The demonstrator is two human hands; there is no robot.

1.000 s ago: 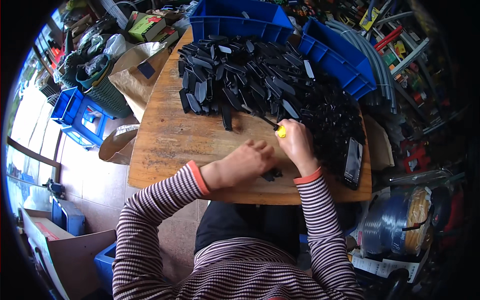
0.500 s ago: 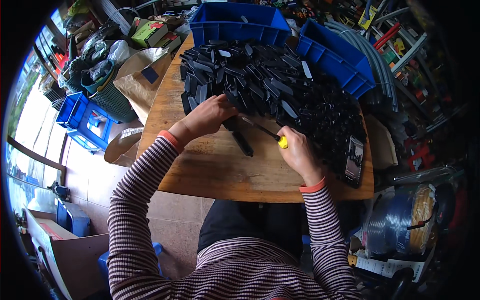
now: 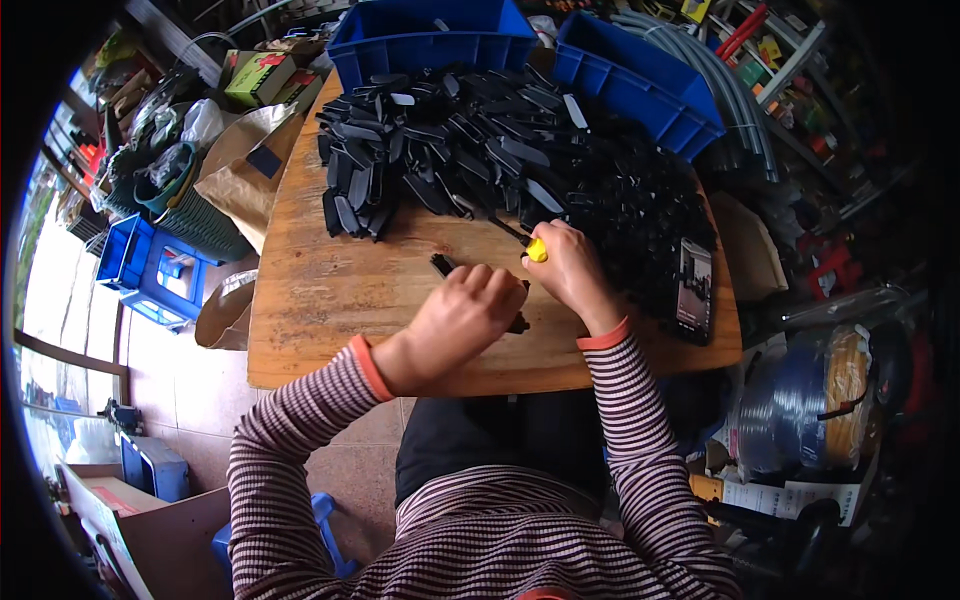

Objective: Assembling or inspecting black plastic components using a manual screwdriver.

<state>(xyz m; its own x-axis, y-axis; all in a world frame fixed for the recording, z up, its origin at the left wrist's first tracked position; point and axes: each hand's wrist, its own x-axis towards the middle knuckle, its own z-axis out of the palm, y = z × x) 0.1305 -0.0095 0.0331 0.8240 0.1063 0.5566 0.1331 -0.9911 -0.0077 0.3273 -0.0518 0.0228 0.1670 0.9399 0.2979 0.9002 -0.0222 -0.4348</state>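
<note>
My left hand is closed over a narrow black plastic piece near the front of the wooden table. One end of the piece sticks out beyond the knuckles; the palm side is hidden. To its right, my right hand grips a yellow-handled tool with a thin dark shaft. That shaft points away to the left, toward the edge of a big pile of black plastic pieces. What kind of tool it is I cannot make out.
Two blue crates stand behind the pile. A phone lies at the table's right side, beside smaller black parts. Paper bags and a blue stool are left of the table; wrapped coils are at right.
My left hand has come from the pile's edge toward me and closed over the black piece. The right hand holds the same tool, its shaft still pointing up-left. The whole view has shifted slightly.
</note>
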